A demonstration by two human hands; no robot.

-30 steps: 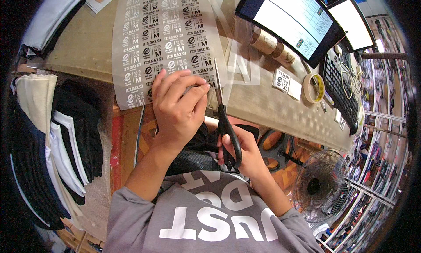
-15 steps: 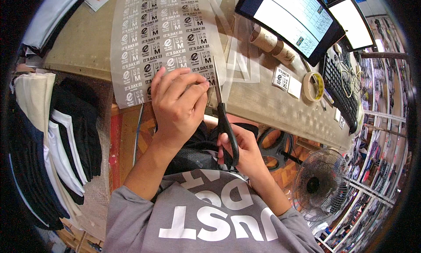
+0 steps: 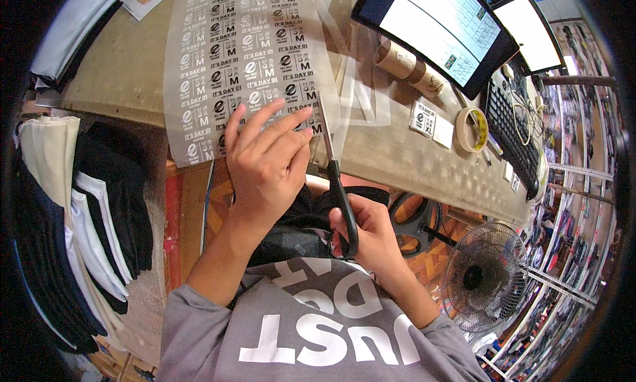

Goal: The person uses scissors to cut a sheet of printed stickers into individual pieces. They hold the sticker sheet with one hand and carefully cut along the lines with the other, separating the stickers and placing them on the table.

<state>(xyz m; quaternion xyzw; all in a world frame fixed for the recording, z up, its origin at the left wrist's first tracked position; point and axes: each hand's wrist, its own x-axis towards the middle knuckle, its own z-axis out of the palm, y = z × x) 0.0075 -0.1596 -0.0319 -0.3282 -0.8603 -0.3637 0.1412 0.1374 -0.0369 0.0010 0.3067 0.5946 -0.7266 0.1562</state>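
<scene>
The left hand (image 3: 268, 160) is fanning its fingers slightly wider than in the earlier frame, resting unclenched on the printed translucent sheet (image 3: 245, 57). The sheet is lying on the worktop (image 3: 119, 77), overhanging its near edge. The right hand (image 3: 372, 233) is gripping black-handled scissors (image 3: 341, 196), their blades lying just right of the prints. The sheet is looking light, limp, probably slippery and easily creased; its plain margin is seemingly offering the safest hold.

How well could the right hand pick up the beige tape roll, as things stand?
Probably not straight away: the right hand holds the black-handled scissors, though nothing seems to block its way to the beige tape roll.
</scene>
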